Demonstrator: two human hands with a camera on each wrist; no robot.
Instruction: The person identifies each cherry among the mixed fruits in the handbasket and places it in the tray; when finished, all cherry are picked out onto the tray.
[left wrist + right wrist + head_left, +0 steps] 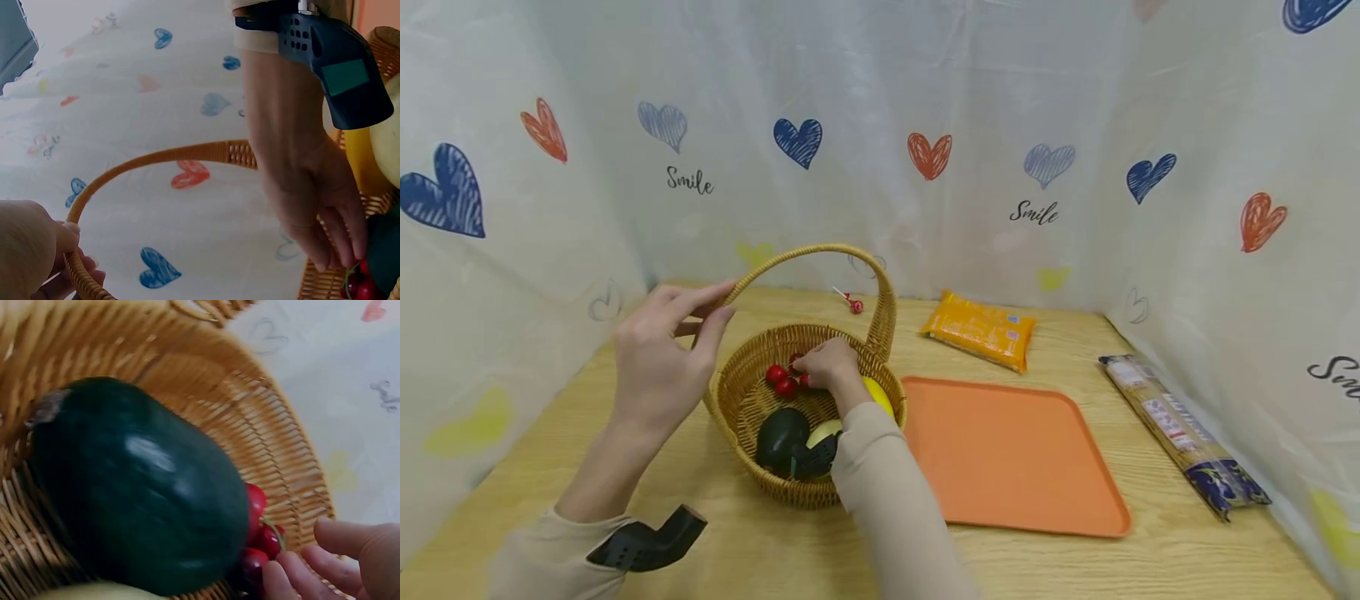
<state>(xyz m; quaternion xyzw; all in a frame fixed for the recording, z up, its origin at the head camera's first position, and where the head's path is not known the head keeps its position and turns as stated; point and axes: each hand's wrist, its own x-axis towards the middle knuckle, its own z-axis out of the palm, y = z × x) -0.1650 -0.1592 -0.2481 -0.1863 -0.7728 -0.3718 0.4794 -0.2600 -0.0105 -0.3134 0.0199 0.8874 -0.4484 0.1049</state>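
A wicker basket (801, 496) stands on the table, its arched handle (820, 248) raised. My left hand (662, 358) pinches the left side of that handle between thumb and fingers. Inside the basket, my right hand (831, 362) reaches down to a bunch of red cherries (785, 387). In the right wrist view the fingertips (278, 578) are at the cherries, and the thumb stands apart from them. A large dark green, melon-like fruit (144, 487) lies beside the cherries. A pale round fruit (387, 134) and a yellow one (877, 396) are partly hidden by the right arm.
An orange tray (1007, 454) lies right of the basket. Behind it is an orange packet (981, 329), and a long package (1180, 429) lies farther right. A red lollipop (855, 306) sits behind the basket. A heart-patterned curtain (865, 75) surrounds the table.
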